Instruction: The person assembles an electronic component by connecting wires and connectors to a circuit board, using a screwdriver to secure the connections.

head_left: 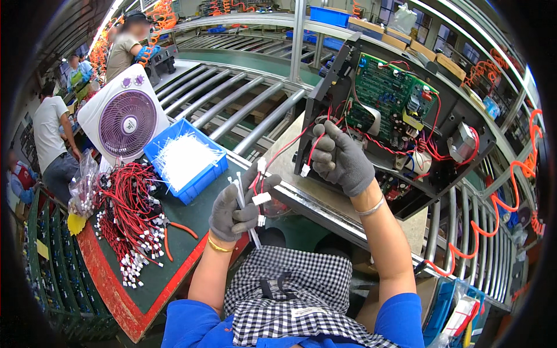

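My left hand (227, 213), in a grey glove, is closed around several white cable ties (239, 194) and a short wire with white connectors (261, 199). My right hand (346, 161), also gloved, is raised at the near left edge of an open dark metal case. Its fingers are curled round a red wire (314, 149), which hangs down to a white plug (305, 170). Another red wire (286, 149) runs from the case toward my left hand. Inside the case are a green circuit board (387, 87) and twisted red wires (377, 138).
On the green table at left lie a blue bin of cable ties (200, 188), a heap of red and black wires (125, 197), orange-handled pliers (168, 240) and a white fan (129, 119). A roller conveyor (232, 98) runs behind. Coiled orange hoses (493, 214) hang at right. Other people work at far left.
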Demonstrator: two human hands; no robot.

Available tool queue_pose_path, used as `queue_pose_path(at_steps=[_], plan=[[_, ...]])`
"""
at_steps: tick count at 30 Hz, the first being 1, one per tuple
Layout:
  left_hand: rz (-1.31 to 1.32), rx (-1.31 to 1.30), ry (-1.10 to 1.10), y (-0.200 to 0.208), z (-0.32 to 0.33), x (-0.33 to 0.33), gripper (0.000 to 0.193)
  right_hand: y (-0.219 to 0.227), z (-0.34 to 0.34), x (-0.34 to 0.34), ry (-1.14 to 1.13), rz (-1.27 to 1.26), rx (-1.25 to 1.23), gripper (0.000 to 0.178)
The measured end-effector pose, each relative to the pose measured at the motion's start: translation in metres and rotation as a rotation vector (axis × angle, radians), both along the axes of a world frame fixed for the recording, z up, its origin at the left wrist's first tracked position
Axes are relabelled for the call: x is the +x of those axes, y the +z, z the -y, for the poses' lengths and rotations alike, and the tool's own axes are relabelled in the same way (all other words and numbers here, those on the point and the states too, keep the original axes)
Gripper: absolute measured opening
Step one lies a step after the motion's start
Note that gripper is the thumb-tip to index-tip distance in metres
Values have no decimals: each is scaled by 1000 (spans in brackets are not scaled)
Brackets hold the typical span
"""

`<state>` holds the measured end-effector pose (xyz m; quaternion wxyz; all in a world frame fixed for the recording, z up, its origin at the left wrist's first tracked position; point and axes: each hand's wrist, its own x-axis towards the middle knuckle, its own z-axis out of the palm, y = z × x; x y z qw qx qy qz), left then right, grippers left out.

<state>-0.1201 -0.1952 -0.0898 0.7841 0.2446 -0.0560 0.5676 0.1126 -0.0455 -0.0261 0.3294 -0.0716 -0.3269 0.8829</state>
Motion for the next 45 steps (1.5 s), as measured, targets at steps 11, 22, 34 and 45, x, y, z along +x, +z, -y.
queue_pose_path(at_steps=[11, 22, 34, 45], plan=[[-426, -43, 725, 24, -19, 15, 42, -3, 8, -8, 87, 51, 101, 33], [-223, 67, 399, 33, -64, 55, 37, 2, 1, -10, 122, 418, 353, 40], [-545, 84, 739, 38, -59, 66, 87, 5, 0, -17, 4, 503, 412, 28], [-732, 27, 996, 23, -48, 41, 85, 13, 5, -19, 47, 447, 382, 29]])
